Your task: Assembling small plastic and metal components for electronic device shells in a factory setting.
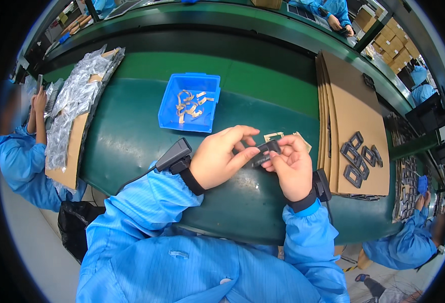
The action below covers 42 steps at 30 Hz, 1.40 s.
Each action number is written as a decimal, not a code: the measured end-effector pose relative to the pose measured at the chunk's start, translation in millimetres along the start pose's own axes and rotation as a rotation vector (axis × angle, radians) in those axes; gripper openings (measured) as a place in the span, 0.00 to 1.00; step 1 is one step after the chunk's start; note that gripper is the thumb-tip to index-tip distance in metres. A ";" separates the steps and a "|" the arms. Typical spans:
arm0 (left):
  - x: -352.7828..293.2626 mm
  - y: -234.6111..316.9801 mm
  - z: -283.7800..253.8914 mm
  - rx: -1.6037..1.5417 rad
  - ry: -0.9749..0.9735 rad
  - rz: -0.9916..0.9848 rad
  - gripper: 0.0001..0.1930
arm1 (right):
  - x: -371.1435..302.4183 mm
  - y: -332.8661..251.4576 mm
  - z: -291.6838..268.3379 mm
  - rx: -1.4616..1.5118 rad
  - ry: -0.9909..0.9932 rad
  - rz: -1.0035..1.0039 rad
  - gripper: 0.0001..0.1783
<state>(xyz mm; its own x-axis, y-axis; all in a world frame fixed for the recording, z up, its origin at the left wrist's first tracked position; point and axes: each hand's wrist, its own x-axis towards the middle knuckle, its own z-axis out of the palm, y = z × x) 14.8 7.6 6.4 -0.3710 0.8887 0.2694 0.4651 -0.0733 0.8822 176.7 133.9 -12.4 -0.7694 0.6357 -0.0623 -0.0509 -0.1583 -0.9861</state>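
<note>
A small black plastic frame (269, 148) is pinched between the thumb and fingers of my right hand (294, 166), held above the green table. My left hand (222, 155) is beside it, thumb and forefinger apart, the thumb tip close to or touching the frame's left edge; I cannot tell which. The lower part of the frame is blurred. Just beyond my right hand lie pale cut-out sheet pieces (273, 136), partly hidden by the fingers. Black devices are strapped to both my wrists.
Farther back, a blue bin (216, 101) holds several tan strips (187, 103). To the right, stacked cardboard sheets (343, 101) carry several black frames (353, 174). Cardboard with clear plastic-bagged parts (78, 101) stands at left. Co-workers in blue sit on both sides and across.
</note>
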 end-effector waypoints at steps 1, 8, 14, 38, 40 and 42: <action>0.7 -3.7 -1.6 -0.052 -0.037 -0.047 0.11 | -0.5 1.6 0.4 0.026 0.036 -0.017 0.15; 5.3 -8.7 -5.4 -0.289 -0.057 -0.097 0.07 | -8.0 -6.1 10.6 0.112 -0.080 0.087 0.19; 3.9 -7.7 -9.2 -0.185 -0.061 -0.059 0.08 | -8.2 -5.9 11.3 0.157 -0.033 0.058 0.12; 1.7 -12.7 -5.7 -0.065 0.295 0.269 0.10 | -21.4 9.5 18.9 0.008 -0.018 -0.395 0.14; 1.4 -10.2 -5.4 -0.164 0.286 0.229 0.09 | -20.1 9.0 18.8 -0.104 -0.008 -0.437 0.15; 1.4 -12.4 -6.8 -0.225 0.245 0.205 0.08 | -19.3 8.8 18.3 -0.101 -0.002 -0.444 0.15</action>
<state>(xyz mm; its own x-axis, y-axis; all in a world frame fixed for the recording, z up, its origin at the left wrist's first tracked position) 3.0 6.7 -1.6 -0.4820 0.7132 0.5089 0.3715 -0.3597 0.8559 179.4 106.4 -17.1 -0.6882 0.6242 0.3698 -0.3137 0.2035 -0.9274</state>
